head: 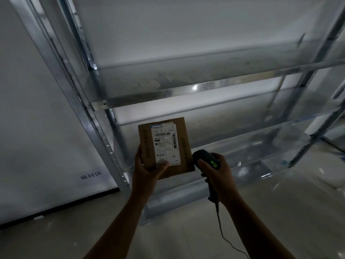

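Head view: a person's left hand (147,170) grips a flat cardboard box (183,146) by its lower left corner, thumb pressed on the bottom edge of the white shipping label (165,144), the other fingers hidden behind the box. To the right of that thumb, just beside the box's lower right corner, the right hand (221,177) clamps its curled fingers round a black barcode scanner (202,156), a green light glowing between thumb and forefinger. A cable (224,235) trails down below the fingers. Beyond the fingertips stands a metal shelf rack (186,91)
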`<control>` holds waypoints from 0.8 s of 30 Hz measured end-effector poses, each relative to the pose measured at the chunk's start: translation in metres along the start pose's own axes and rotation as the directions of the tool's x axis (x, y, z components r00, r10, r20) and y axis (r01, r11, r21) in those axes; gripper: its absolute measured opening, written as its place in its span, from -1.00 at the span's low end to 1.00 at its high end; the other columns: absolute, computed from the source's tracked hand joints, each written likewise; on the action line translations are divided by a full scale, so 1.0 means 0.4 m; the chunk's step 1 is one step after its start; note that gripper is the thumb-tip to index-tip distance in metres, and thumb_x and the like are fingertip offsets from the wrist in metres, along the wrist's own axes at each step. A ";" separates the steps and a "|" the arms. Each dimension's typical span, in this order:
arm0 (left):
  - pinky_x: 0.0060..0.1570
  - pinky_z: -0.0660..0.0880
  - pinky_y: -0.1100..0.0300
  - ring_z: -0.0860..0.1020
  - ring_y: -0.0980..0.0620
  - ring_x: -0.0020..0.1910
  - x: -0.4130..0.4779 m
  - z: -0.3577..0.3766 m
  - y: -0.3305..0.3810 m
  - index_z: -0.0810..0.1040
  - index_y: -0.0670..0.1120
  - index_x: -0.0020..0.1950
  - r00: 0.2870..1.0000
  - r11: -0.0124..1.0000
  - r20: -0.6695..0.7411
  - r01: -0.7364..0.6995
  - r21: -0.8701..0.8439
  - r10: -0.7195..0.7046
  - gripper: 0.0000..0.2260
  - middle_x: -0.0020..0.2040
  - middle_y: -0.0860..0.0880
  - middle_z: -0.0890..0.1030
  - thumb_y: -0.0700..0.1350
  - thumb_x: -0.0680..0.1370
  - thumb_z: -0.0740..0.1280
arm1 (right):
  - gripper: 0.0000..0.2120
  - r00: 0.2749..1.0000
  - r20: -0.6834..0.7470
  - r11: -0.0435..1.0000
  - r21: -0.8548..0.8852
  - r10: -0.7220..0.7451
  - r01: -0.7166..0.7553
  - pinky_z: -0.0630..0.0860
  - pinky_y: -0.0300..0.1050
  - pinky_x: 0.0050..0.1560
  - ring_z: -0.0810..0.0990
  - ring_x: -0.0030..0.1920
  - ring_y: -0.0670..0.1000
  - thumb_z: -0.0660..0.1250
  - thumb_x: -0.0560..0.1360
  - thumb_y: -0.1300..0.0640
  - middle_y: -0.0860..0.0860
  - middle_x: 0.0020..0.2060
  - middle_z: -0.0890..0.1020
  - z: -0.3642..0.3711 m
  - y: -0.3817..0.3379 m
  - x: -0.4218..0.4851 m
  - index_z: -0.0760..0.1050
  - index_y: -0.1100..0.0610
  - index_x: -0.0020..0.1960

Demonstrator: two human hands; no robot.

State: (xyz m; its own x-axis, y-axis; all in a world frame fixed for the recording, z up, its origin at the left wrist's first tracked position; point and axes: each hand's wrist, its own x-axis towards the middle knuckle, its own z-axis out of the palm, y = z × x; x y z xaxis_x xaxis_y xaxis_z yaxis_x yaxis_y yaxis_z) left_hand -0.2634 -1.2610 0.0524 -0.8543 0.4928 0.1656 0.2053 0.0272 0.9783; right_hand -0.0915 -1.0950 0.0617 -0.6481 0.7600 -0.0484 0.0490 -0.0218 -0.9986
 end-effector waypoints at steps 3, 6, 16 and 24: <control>-0.04 0.64 0.28 0.63 0.20 0.22 0.000 -0.015 -0.002 0.28 0.06 0.58 1.000 1.000 -0.011 -0.010 -0.012 0.010 -0.15 0.31 0.10 0.61 0.06 0.39 0.63 | -0.60 1.000 -0.005 1.000 -0.009 -0.008 0.008 0.61 -0.18 -0.19 0.69 -0.07 0.10 0.46 0.53 0.04 0.07 0.09 0.63 0.014 -0.004 -0.010 0.40 0.00 0.29; -0.06 0.63 0.29 0.61 0.27 0.20 -0.004 -0.014 -0.002 0.26 0.07 0.59 1.000 1.000 0.003 -0.009 -0.013 0.009 -0.13 0.31 0.13 0.60 0.09 0.38 0.62 | -0.59 1.000 -0.020 1.000 -0.027 -0.013 0.012 0.60 -0.21 -0.22 0.70 -0.08 0.08 0.46 0.53 0.04 0.07 0.08 0.63 0.011 -0.007 -0.018 0.40 0.01 0.31; 0.02 0.69 0.10 0.63 0.09 0.26 0.030 -0.001 0.011 0.29 0.00 0.57 0.997 0.998 0.063 -0.051 -0.031 0.053 -0.13 0.34 0.05 0.59 0.09 0.37 0.64 | -0.53 0.998 -0.036 0.998 -0.027 -0.059 0.058 0.64 -0.12 -0.14 0.72 -0.10 0.10 0.47 0.41 -0.09 0.09 0.10 0.64 -0.019 -0.018 -0.026 0.43 -0.04 0.26; 0.10 0.67 0.02 0.56 -0.02 0.35 0.078 -0.016 0.002 0.18 0.06 0.63 0.993 0.985 0.049 -0.111 0.131 0.106 0.02 0.45 -0.03 0.51 0.27 0.31 0.62 | -0.50 0.990 0.056 0.991 -0.016 -0.129 0.131 0.67 -0.05 -0.10 0.71 -0.12 0.10 0.48 0.49 -0.10 0.10 0.12 0.64 -0.040 -0.065 -0.011 0.43 0.05 0.33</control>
State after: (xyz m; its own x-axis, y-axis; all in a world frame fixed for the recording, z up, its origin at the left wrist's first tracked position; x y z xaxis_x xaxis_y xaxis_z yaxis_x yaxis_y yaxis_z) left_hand -0.2931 -1.2510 0.0591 -0.8033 0.5349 0.2618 0.3599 0.0858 0.9290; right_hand -0.0780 -1.0874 0.0883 -0.6908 0.7186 0.0800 -0.0235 0.0883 -0.9958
